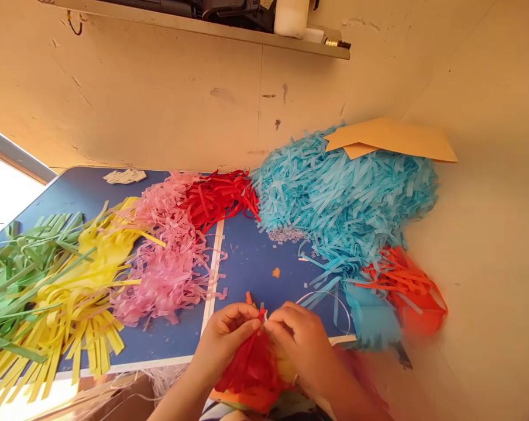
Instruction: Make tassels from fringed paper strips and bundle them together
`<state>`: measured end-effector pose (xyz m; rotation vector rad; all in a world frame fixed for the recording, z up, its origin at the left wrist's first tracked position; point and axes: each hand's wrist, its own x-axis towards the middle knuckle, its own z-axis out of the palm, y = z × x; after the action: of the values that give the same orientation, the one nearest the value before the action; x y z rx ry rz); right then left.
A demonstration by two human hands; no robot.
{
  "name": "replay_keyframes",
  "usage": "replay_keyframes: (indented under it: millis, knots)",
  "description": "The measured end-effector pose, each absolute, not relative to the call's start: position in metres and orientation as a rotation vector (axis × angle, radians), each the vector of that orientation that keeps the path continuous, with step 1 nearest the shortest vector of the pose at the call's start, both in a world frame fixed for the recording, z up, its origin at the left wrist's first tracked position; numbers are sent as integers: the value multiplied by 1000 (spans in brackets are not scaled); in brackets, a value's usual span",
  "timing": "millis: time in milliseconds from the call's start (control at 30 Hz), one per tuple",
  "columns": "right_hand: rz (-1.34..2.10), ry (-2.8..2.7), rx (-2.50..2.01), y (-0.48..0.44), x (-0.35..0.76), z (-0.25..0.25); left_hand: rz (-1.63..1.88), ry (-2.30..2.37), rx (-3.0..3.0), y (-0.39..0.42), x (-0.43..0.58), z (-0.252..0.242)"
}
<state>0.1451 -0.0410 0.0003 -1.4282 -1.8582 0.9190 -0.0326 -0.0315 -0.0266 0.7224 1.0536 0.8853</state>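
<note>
My left hand and my right hand meet at the near edge of the blue table. Both pinch the top of a red paper tassel whose strips hang down toward me between the wrists. The fingers of both hands are closed on its gathered tip. A thin white string loops on the table just right of my right hand.
Heaps of cut paper strips cover the table: green, yellow, pink, red, a big light-blue pile and orange. Tan card lies on the blue pile. A shelf hangs on the wall.
</note>
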Motion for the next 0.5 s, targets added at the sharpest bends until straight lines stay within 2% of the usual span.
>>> replay_keyframes:
  millis: [367,500]
  knots:
    - [896,-1814,-1413,-42,148,-5,830,1053,755,-31,-28,-20]
    - [1114,-1689,-1436,-42,150,-10,867,1085,878,-30,-24,-14]
